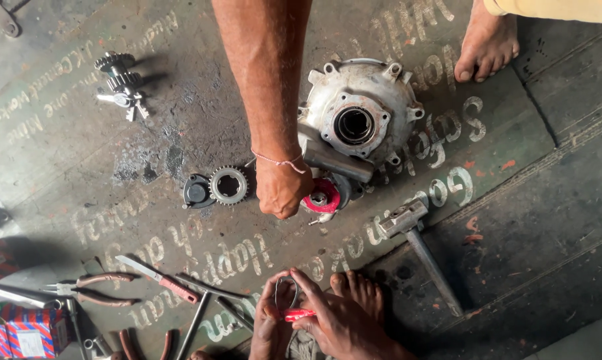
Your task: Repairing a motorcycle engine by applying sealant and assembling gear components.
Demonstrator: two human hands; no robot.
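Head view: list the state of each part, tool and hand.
metal ring: pinched between left hand and right hand
casing: flat on floor, centre bore open
loose gear: flat on floor, unheld
hammer: lying unheld
pliers: lying unheld, handles apart
co-worker's hand: closed beside red part

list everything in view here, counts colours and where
engine housing: 1, grey, centre
loose gear: 1, steel, left of housing
gear shaft: 1, steel, upper left
hammer: 1, grey, right of centre
pliers: 1, brown handles, lower left
striped box: 1, red and blue, bottom-left corner
co-worker's hand: 1, on red part by housing
co-worker's foot: 1, bare, top right
left hand: 1, holding metal ring, bottom
right hand: 1, holding red-handled tool, bottom
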